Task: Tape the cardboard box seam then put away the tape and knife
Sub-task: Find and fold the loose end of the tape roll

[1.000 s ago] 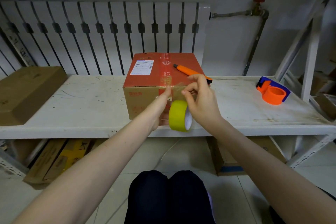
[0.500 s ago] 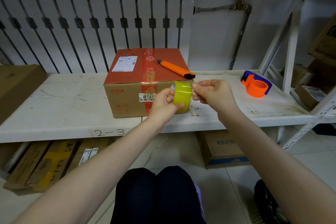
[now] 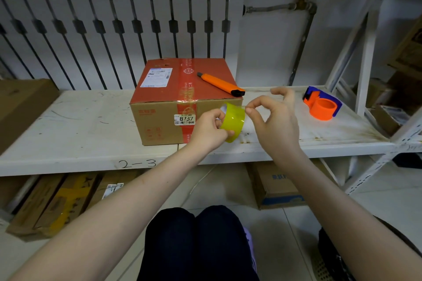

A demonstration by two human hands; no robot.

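A cardboard box (image 3: 159, 118) with a red top and a red tape strip down its middle seam stands on the white shelf (image 3: 80, 134). An orange utility knife (image 3: 220, 84) lies on the box's top right. My left hand (image 3: 209, 129) grips a yellow-green tape roll (image 3: 233, 122) in front of the box's right front corner. My right hand (image 3: 272, 121) is just right of the roll, thumb and forefinger pinched at the roll's upper edge, where the tape end seems to be; the other fingers are spread.
An orange and blue tape dispenser (image 3: 322, 104) sits on the shelf's right part. A large brown box (image 3: 20, 107) lies at the left. White shelf uprights (image 3: 365, 64) rise at the right. Flat cartons (image 3: 52, 203) and a box (image 3: 276, 187) are stored under the shelf.
The roll came up from below the shelf edge into my left hand beside the box's right corner. My right hand left the box top and now pinches at the roll's edge.
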